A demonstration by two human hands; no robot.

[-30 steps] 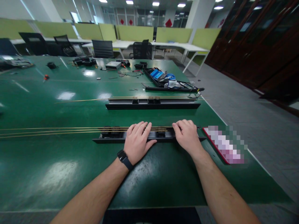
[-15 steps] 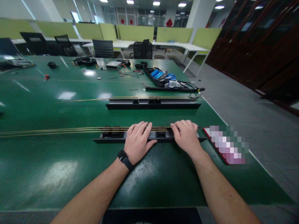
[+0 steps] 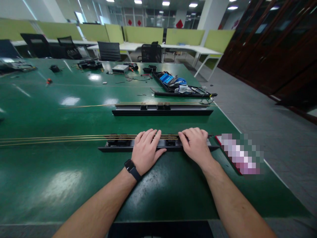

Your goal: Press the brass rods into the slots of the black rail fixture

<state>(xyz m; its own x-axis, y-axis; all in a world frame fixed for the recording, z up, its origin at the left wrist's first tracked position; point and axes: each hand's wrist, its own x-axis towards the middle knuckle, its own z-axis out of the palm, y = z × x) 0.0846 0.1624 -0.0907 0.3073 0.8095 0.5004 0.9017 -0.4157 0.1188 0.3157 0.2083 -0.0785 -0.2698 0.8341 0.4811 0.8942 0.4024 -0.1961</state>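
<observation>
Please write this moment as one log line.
left hand: across gold rods and near black rail | right hand: by rods' visible right ends, grip unclear | far black rail: beyond hands

Left hand (image 3: 148,147): palm down, loosely spread; right hand (image 3: 195,144): curled, palm down; both forearms (image 3: 99,200) angled inward

Office, green partitions (image 3: 143,35), white desks (image 3: 178,47), swivel chairs (image 3: 151,53)

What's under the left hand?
Gold rods and the near black channel pass beneath the left hand, showing on both sides. Whatever sits inside the channel directly below is covered.
</observation>
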